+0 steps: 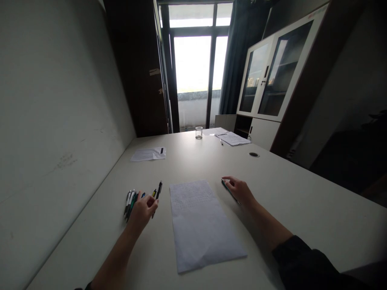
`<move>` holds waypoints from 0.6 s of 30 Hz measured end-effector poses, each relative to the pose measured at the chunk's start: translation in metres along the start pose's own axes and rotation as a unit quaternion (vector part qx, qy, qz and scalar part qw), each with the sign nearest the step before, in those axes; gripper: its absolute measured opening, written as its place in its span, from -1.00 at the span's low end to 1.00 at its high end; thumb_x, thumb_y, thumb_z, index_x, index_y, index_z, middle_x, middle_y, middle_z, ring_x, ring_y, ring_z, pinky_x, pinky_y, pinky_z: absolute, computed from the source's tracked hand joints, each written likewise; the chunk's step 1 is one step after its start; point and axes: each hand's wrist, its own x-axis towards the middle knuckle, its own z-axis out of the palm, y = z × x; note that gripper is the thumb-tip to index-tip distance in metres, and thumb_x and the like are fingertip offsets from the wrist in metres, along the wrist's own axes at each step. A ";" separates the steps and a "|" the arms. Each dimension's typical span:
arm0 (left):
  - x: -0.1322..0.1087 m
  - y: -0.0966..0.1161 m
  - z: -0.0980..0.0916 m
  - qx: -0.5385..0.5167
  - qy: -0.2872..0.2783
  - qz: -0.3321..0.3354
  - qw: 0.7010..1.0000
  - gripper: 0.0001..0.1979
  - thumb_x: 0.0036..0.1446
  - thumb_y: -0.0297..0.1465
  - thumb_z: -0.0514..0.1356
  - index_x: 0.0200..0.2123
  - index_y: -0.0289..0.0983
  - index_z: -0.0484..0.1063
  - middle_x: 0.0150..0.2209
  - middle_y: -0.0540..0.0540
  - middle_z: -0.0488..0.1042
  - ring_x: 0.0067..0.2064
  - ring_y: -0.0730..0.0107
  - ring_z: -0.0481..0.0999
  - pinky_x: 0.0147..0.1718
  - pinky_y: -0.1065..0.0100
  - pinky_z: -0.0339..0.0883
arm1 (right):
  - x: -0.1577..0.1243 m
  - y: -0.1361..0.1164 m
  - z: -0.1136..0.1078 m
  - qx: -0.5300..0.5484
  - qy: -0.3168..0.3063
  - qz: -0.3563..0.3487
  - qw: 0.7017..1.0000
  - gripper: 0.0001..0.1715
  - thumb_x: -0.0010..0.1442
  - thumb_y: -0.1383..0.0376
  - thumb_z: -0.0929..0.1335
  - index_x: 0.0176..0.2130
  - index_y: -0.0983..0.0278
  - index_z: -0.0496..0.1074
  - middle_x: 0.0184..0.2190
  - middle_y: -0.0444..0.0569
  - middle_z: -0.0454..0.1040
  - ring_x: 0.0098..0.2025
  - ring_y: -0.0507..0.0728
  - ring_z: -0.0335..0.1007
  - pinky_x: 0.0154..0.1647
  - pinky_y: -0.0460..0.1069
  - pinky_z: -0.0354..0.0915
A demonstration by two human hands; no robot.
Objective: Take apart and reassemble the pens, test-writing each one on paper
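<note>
My left hand (143, 210) is closed, pinching a black pen (159, 190) between thumb and fingers. Beside and partly behind that hand lie several pens (129, 200), among them white-and-black, green and yellow ones. To the right, my right hand (241, 193) has its fingers on a teal pen (226, 187), low over the table or resting on it; the thumb is partly hidden. Between the two hands lies a sheet of paper (202, 229) with lines of handwriting across its upper part.
The white table (193, 167) meets a wall on the left. Farther back are a paper with a dark strip (147, 154), a clear glass (198, 133), stacked papers (234, 139) and another pen (221, 141). A round cable hole (254, 154) sits near the right edge.
</note>
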 end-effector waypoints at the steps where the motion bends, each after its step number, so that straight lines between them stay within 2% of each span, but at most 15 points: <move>1: -0.001 0.005 0.004 -0.027 -0.009 0.006 1.000 -0.68 0.20 -0.13 0.08 -0.47 -0.22 0.38 -0.51 0.00 0.50 -0.46 0.34 0.48 -0.15 0.24 0.34 | -0.001 -0.005 0.002 0.015 0.000 -0.010 1.000 -0.55 0.24 0.06 0.23 -0.12 0.24 0.55 -0.66 -0.16 0.34 -0.59 0.06 0.26 -0.50 -0.06 0.12; 4: -0.006 0.021 0.019 -0.139 -0.042 0.003 0.989 -0.65 0.19 -0.10 0.09 -0.40 -0.25 0.43 -0.52 -0.03 0.49 -0.48 0.33 0.48 -0.44 0.35 0.33 | -0.007 -0.027 0.010 0.075 -0.001 -0.036 0.997 -0.56 0.25 0.06 0.24 -0.15 0.26 0.56 -0.63 -0.14 0.39 -0.57 0.06 0.31 -0.49 -0.07 0.16; 6: -0.009 0.032 0.029 -0.196 -0.060 0.007 0.979 -0.65 0.17 -0.10 0.12 -0.39 -0.28 0.45 -0.52 -0.03 0.48 -0.52 0.36 0.45 -0.52 0.40 0.28 | -0.012 -0.045 0.017 0.124 -0.021 -0.052 0.991 -0.57 0.27 0.07 0.24 -0.11 0.26 0.54 -0.60 -0.13 0.43 -0.54 0.06 0.35 -0.46 -0.08 0.22; 8: -0.012 0.043 0.037 -0.235 -0.071 0.013 0.969 -0.66 0.16 -0.12 0.15 -0.40 -0.29 0.46 -0.50 -0.05 0.49 -0.51 0.38 0.45 -0.54 0.43 0.28 | -0.018 -0.064 0.025 0.169 -0.041 -0.073 0.982 -0.57 0.28 0.07 0.25 -0.05 0.26 0.50 -0.57 -0.13 0.46 -0.54 0.04 0.35 -0.47 -0.08 0.26; 11: -0.014 0.058 0.047 -0.255 -0.074 0.016 0.964 -0.70 0.14 -0.16 0.18 -0.40 -0.30 0.46 -0.51 -0.05 0.48 -0.52 0.39 0.44 -0.54 0.45 0.27 | -0.028 -0.091 0.039 0.253 -0.116 -0.081 0.957 -0.50 0.28 0.06 0.27 0.14 0.20 0.33 -0.41 -0.11 0.52 -0.62 -0.02 0.29 -0.57 -0.10 0.27; 14: -0.016 0.070 0.055 -0.256 -0.069 0.030 0.964 -0.74 0.15 -0.21 0.19 -0.42 -0.30 0.45 -0.55 -0.02 0.45 -0.54 0.43 0.41 -0.54 0.47 0.24 | -0.038 -0.111 0.052 0.331 -0.162 -0.065 0.927 -0.37 0.24 0.06 0.31 0.24 0.13 0.18 -0.29 -0.08 0.51 -0.60 -0.03 0.36 -0.69 -0.13 0.23; 18: -0.017 0.081 0.064 -0.259 -0.060 0.049 0.963 -0.76 0.15 -0.24 0.20 -0.41 -0.30 0.47 -0.50 -0.05 0.47 -0.50 0.43 0.41 -0.52 0.47 0.24 | -0.044 -0.122 0.060 0.366 -0.157 -0.053 0.916 -0.35 0.16 0.12 0.40 0.19 0.12 0.26 -0.31 -0.10 0.48 -0.55 0.00 0.42 -0.69 -0.14 0.25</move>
